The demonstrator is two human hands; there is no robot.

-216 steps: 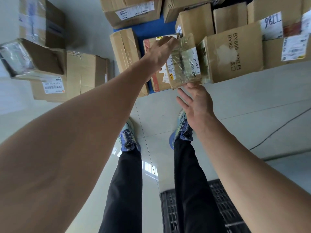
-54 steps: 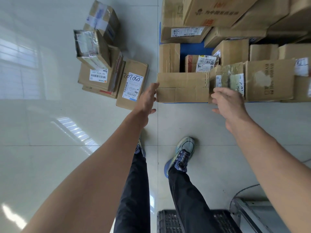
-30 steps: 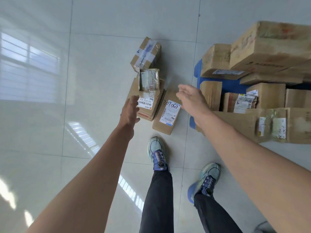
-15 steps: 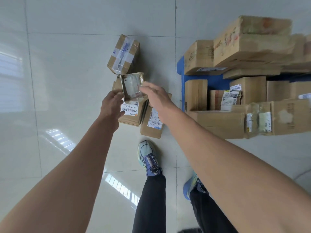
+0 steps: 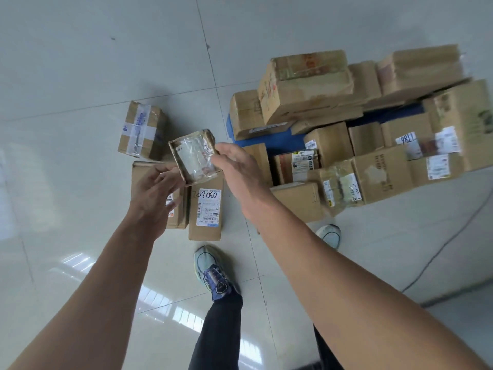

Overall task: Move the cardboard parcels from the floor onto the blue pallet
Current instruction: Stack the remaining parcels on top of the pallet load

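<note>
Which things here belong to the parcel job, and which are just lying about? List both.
Job: small parcel held between left hand and right hand; taped box, labelled box and flat box on the floor; blue pallet; stacked boxes.
Lying about: cable on the floor.

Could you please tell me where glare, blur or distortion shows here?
Head view: striped glare marks the glossy floor, and the film-wrapped parcel shines; head view: the far-right parcels on the blue pallet are motion-blurred; head view: the wide lens bows the tile joints.
</note>
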